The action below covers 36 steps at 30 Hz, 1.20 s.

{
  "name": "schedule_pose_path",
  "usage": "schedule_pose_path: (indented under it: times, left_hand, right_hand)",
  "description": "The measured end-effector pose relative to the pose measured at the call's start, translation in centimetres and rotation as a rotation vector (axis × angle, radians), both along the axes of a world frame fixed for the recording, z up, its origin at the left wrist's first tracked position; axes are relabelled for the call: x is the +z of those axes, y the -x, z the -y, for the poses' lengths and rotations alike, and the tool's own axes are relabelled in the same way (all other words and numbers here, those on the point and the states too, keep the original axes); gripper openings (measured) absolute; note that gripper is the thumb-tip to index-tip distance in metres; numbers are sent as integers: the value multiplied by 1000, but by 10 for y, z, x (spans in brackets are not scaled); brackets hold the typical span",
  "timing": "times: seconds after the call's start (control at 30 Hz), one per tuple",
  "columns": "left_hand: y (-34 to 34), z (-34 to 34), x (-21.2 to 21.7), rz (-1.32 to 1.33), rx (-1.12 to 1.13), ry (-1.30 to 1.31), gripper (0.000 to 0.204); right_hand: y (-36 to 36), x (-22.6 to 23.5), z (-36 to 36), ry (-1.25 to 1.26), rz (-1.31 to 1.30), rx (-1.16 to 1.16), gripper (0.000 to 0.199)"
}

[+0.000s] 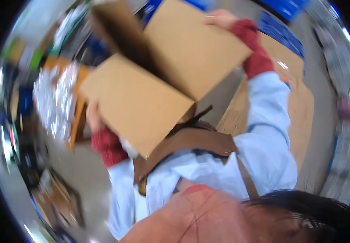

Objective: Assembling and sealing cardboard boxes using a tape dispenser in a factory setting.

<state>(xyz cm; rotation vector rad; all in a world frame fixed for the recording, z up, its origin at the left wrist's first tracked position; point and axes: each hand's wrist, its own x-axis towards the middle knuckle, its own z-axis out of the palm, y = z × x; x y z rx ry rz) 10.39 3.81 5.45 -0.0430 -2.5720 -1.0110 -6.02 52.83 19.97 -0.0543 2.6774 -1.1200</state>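
Nearest my view, a brown apron (211,141) showed beneath the open cardboard box (195,52), held before the chest, likely for control. The left hand (94,115), blurred, was closed on one panel's outer edge; the right hand (223,18) gripped the opposite panel's far edge, I judged to steady it from both sides. Beyond, I saw clear plastic (53,101) beside an orange table (79,107), purpose unclear to me.

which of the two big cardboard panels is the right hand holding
The upper-right panel: the right hand holds its outer edge, while the left hand is at the lower-left panel.
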Motion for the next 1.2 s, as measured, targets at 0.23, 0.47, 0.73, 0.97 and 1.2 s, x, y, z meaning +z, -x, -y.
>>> schedule_pose_path:
  times: [0.23, 0.47, 0.73, 0.97, 1.2]
  left_hand:
    - [-42, -66, 13, 17, 302, -1044, 16]
    - [-115, -195, -111, 719, -61, -848, 21]
    - [-66, -246, 54, 487, -67, -376, 19]
    - [152, -148, 38, 90, 907, 986, 78]
    - [144, -58, -59, 572, 304, 236, 43]
  right_hand:
    - [79, -24, -31, -374, -382, -184, 25]
    - [134, -101, -62, -495, -298, -58, 29]
    - [25, -106, -63, -512, -457, 59, 24]
    - [-15, -127, -70, -342, -355, 172, 23]
    - [-10, -146, -149, -225, -446, 2, 24]
